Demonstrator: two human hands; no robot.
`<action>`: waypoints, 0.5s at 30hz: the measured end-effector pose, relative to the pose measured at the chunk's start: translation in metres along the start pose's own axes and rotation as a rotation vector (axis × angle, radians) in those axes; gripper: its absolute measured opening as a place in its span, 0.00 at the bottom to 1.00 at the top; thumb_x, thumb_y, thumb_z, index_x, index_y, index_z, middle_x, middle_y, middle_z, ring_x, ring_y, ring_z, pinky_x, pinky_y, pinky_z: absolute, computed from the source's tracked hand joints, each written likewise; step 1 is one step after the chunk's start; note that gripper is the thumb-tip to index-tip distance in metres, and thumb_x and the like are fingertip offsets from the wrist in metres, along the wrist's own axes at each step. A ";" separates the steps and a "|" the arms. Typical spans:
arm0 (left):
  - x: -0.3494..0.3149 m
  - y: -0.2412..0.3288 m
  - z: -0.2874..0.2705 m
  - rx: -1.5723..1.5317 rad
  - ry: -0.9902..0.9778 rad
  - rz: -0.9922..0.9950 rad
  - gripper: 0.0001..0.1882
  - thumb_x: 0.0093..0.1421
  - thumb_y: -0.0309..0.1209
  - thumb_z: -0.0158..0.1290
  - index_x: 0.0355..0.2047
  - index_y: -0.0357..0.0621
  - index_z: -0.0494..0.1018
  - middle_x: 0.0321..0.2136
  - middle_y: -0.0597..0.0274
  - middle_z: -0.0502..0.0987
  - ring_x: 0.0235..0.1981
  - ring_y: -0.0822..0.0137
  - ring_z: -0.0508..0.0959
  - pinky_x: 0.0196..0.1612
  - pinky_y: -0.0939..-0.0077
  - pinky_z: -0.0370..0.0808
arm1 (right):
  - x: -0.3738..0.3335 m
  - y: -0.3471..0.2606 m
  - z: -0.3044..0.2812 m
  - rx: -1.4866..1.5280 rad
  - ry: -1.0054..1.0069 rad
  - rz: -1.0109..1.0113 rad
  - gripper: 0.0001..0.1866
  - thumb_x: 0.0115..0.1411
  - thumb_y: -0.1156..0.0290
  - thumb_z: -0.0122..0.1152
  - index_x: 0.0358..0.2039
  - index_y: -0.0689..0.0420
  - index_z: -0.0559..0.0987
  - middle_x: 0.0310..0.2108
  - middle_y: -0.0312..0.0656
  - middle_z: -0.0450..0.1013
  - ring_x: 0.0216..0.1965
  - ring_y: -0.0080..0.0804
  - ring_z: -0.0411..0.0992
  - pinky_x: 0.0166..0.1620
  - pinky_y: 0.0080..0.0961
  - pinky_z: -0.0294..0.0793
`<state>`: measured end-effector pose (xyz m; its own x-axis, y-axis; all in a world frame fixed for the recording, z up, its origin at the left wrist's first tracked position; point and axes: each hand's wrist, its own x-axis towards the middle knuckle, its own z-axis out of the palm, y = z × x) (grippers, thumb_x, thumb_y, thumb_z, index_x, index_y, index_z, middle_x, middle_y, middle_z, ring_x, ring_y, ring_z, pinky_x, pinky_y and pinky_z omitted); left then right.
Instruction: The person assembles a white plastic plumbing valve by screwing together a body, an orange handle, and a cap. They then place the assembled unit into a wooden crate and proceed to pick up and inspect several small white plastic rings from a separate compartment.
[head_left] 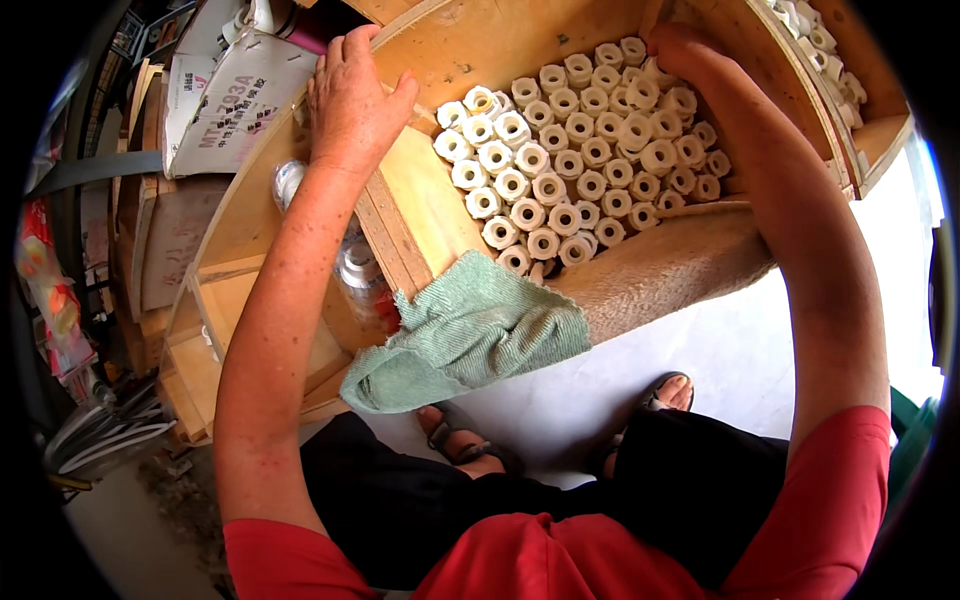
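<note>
Many white plastic pipe fittings (580, 140), ring-shaped with hex collars, stand in rows in an open wooden box (480, 45). My left hand (355, 105) lies over the box's left wall, fingers stretched forward and thumb apart, nothing visible in it. My right hand (685, 50) reaches to the far right corner, next to the last fittings and a wooden divider. Its fingers are mostly hidden, so I cannot see whether it holds anything. A green ribbed cloth (480, 325) drapes over the near edge, beside a brown fabric pad (670, 270).
Left of the box, a wooden compartment holds clear plastic bottles (355, 265). A white printed carton (225, 95) leans at the far left. At the far right, another wooden bin (875, 150) contains white fittings. Coiled grey tubing (110, 430) lies at the lower left.
</note>
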<state>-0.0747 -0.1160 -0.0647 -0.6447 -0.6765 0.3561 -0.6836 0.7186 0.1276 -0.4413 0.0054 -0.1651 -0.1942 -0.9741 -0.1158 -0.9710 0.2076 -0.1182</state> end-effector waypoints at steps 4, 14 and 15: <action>0.001 0.003 -0.001 -0.008 -0.007 -0.003 0.30 0.50 0.37 0.59 0.53 0.43 0.64 0.48 0.51 0.69 0.52 0.51 0.68 0.56 0.56 0.63 | 0.003 0.004 0.001 0.013 0.026 0.137 0.13 0.50 0.74 0.61 0.38 0.53 0.81 0.35 0.46 0.78 0.40 0.45 0.76 0.42 0.38 0.75; 0.001 0.006 -0.001 0.005 -0.030 -0.029 0.31 0.51 0.38 0.58 0.54 0.44 0.64 0.49 0.51 0.68 0.53 0.51 0.68 0.56 0.56 0.63 | 0.012 -0.088 -0.024 0.171 -0.006 -0.048 0.14 0.47 0.73 0.60 0.37 0.55 0.82 0.34 0.48 0.78 0.37 0.44 0.77 0.41 0.36 0.76; 0.001 0.007 0.000 0.007 -0.003 -0.014 0.30 0.50 0.36 0.59 0.53 0.43 0.64 0.48 0.50 0.69 0.52 0.51 0.68 0.55 0.57 0.64 | 0.011 -0.097 -0.019 0.259 -0.004 0.002 0.13 0.47 0.73 0.59 0.35 0.57 0.82 0.33 0.49 0.77 0.36 0.44 0.76 0.40 0.36 0.76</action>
<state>-0.0803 -0.1123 -0.0636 -0.6358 -0.6872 0.3513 -0.6950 0.7078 0.1266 -0.3516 -0.0269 -0.1361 -0.1950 -0.9734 -0.1201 -0.9026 0.2260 -0.3663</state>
